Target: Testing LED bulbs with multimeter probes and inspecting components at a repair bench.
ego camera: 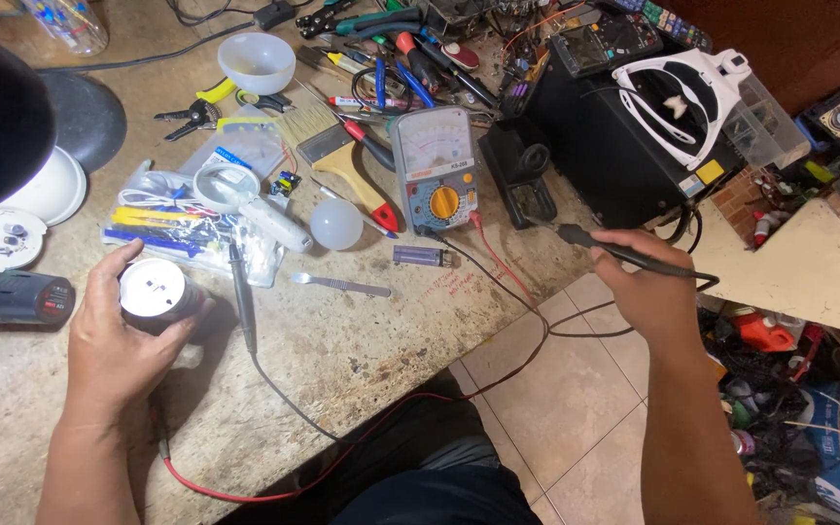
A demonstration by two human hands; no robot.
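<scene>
Bright, sharp, soft shadows, edge distortion

Clear plastic packet (187, 228) (yellow, blue contents) lies mid-bench.

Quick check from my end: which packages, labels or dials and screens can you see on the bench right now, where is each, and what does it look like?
Meter: bench centre, grey upright box, pale needle dial, yellow round knob.
Clear plastic packet: right of the left hand, flat, with yellow and blue items inside.
Yellow sticker: front corner of the black box, small square.
Dark handheld meter: top, on the black box, greyish screen.
</scene>
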